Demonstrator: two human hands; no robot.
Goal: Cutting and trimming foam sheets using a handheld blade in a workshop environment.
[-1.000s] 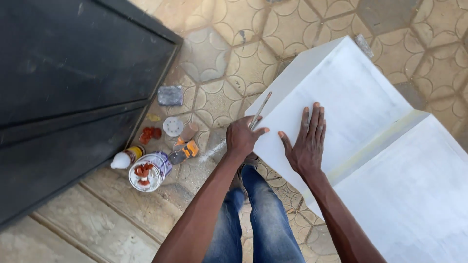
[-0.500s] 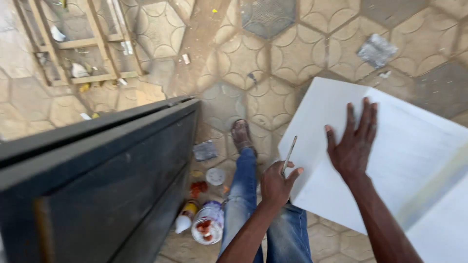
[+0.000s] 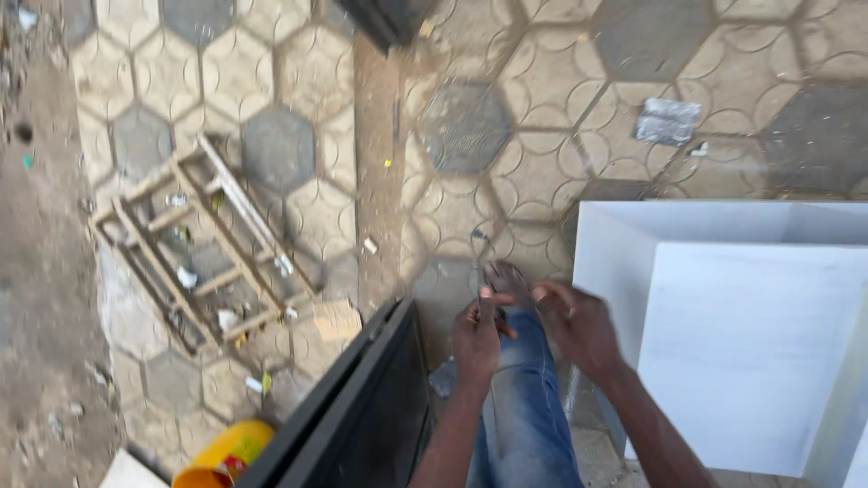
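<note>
We see the left hand [image 3: 476, 339] with fingers clamped on a thin grey metal rod [image 3: 477, 258], blurred, rising over the knee. The right hand [image 3: 571, 327] hovers beside it, fingers loosely apart, near the white painted cabinet [image 3: 741, 352].

Both hands work in a narrow gap over the paved floor [image 3: 298, 81]: the black panel [image 3: 362, 425] crowds the left hand [image 3: 476, 339], the white cabinet [image 3: 741, 352] the right hand [image 3: 574, 330]. Ahead the paving lies open; a wooden frame [image 3: 203, 239] blocks the far left.
</note>
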